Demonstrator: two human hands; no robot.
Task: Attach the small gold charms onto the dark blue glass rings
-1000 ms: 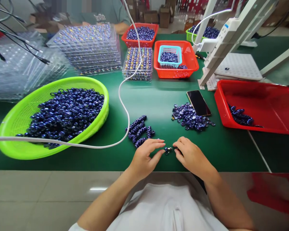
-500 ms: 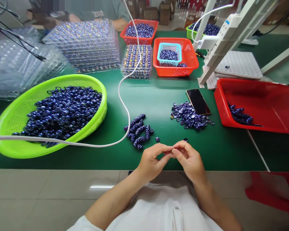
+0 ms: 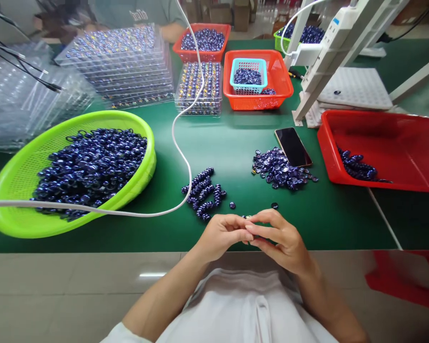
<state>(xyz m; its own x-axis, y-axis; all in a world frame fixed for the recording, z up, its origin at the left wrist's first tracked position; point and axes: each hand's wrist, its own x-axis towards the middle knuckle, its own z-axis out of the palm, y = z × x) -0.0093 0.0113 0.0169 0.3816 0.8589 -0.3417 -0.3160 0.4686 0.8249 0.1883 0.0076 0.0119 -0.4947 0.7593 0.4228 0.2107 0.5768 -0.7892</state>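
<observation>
My left hand (image 3: 219,236) and my right hand (image 3: 285,240) meet at the fingertips above the table's front edge. The left thumb and fingers pinch together, and the right fingers close in on the same spot, a little spread. A small shiny dark bit with a pale yellow patch (image 3: 247,217) peeks out above the fingertips; the rest is hidden. Just beyond lie two loose dark discs, one on the left (image 3: 232,205) and one on the right (image 3: 274,206). Short coiled stacks of blue-purple shiny rings (image 3: 204,193) lie left of them, and a heap of shiny round pieces (image 3: 284,170) lies farther right.
A green basket (image 3: 150,157) full of dark rings stands left, crossed by a white cable (image 3: 180,147). A phone (image 3: 293,146) touches the heap. Right is a red tray (image 3: 396,138); behind are an orange basket (image 3: 286,95), clear trays (image 3: 128,78) and a metal post (image 3: 314,90). A person sits opposite.
My right fingers have opened out from a tight pinch and shifted over the left fingertips. A small shiny bit now shows above them. The whole view has shifted slightly.
</observation>
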